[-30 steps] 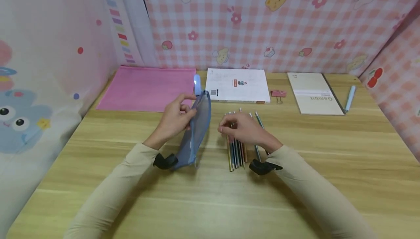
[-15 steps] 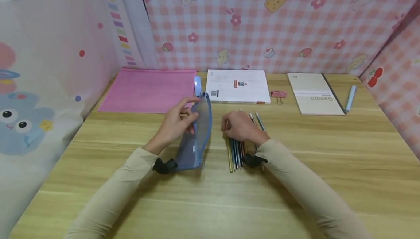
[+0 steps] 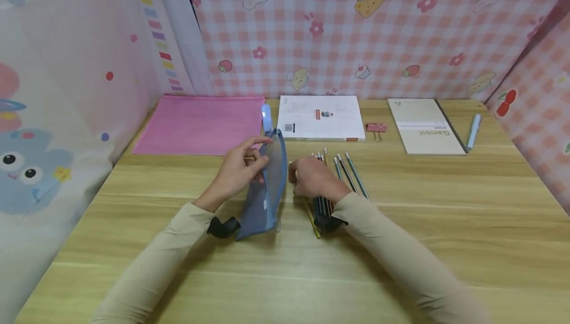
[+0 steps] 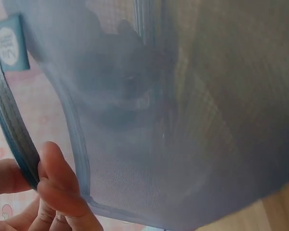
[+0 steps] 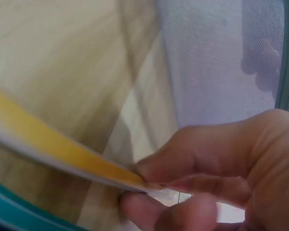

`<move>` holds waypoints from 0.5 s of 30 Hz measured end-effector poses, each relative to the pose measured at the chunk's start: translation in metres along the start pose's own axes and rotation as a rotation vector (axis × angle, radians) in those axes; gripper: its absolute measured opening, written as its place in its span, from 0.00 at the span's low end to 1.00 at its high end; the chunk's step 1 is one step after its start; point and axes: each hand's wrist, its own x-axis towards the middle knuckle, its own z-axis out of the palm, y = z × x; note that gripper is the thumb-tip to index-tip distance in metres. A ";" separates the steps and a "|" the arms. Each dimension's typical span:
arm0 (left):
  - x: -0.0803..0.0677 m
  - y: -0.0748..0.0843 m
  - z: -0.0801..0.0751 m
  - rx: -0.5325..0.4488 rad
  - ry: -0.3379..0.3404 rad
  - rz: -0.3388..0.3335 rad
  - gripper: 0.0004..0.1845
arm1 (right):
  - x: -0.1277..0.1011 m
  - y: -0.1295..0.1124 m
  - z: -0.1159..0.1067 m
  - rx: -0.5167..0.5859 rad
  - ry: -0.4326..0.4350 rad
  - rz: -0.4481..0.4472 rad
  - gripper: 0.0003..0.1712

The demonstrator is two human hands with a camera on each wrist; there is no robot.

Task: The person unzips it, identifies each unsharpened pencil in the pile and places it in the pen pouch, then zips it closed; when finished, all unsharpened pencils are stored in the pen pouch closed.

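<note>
My right hand (image 3: 311,179) pinches a yellow pencil (image 5: 62,154) lying lengthwise away from me on the worktop (image 3: 445,225), just right of the mesh pouch (image 3: 267,185) my left hand (image 3: 240,170) grips upright.

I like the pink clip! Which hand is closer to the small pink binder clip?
Right. The right hand lies below-left of the small pink binder clip; the left hand is farther left, holding the blue mesh pouch.

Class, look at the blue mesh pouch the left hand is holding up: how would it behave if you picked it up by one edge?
The pouch is probably floppy: it sags and curves below where the left hand pinches its zip edge. It is likely light, since thin see-through mesh shows the desk behind it. It probably won't stand unaided.
</note>
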 end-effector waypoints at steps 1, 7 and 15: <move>0.000 0.000 0.000 0.004 -0.003 0.003 0.22 | 0.000 0.001 0.000 0.026 -0.002 0.007 0.11; -0.003 -0.001 0.001 0.012 -0.030 0.019 0.23 | -0.010 0.009 -0.017 0.316 0.021 0.097 0.14; -0.004 0.000 0.005 0.075 -0.075 0.070 0.24 | -0.025 0.007 -0.053 0.629 0.289 -0.037 0.16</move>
